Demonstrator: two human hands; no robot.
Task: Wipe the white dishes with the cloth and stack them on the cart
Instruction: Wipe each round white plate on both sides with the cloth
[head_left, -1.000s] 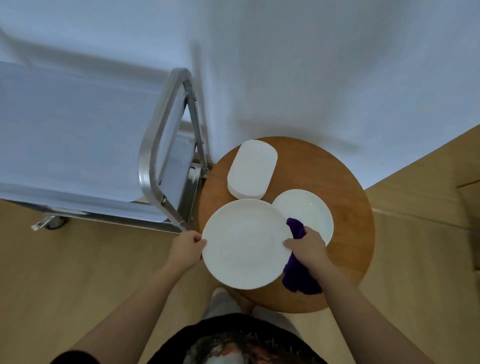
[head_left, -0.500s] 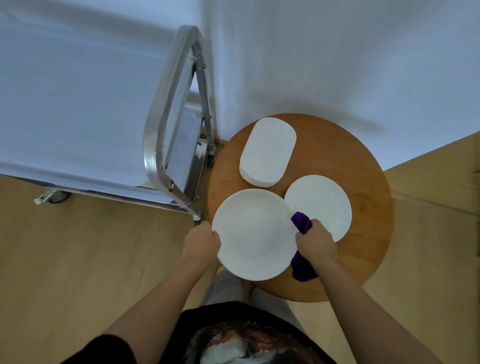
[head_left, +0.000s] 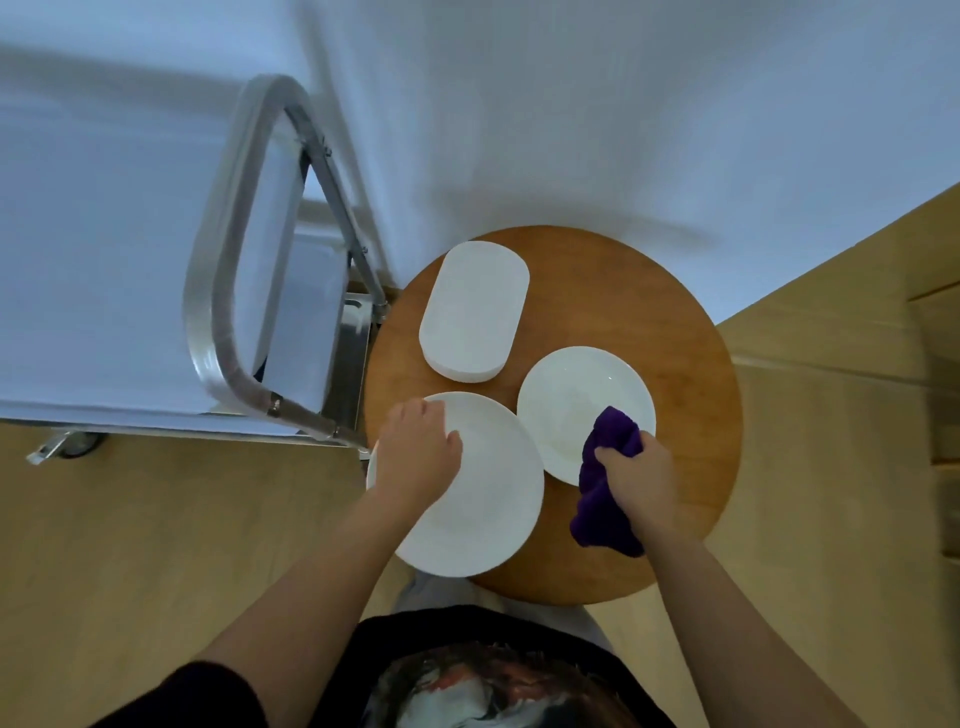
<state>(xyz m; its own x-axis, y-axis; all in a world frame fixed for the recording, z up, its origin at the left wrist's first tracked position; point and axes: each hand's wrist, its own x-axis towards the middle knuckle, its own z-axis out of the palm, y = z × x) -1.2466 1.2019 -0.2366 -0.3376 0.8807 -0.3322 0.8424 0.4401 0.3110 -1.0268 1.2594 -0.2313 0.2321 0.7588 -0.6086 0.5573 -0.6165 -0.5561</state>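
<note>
Three white dishes lie on a round wooden table (head_left: 675, 322): a large round plate (head_left: 488, 509) at the near left, a smaller round plate (head_left: 576, 400) to its right, and an oblong stack of dishes (head_left: 472, 312) behind. My left hand (head_left: 415, 452) lies on the large plate's left part, thumb on its top face. My right hand (head_left: 641, 478) grips a purple cloth (head_left: 605, 488) over the near edge of the smaller plate. The metal cart (head_left: 218, 312) stands at the left, its top covered in white.
The cart's tubular handle (head_left: 244, 384) reaches close to the table's left edge. A white wall rises behind the table. Wooden floor (head_left: 156, 545) lies below the cart and to the right. A caster wheel (head_left: 78, 444) shows under the cart.
My right hand has carried the cloth right, off the large plate's rim and onto the smaller plate. My left hand has slid from the large plate's left rim onto its top face.
</note>
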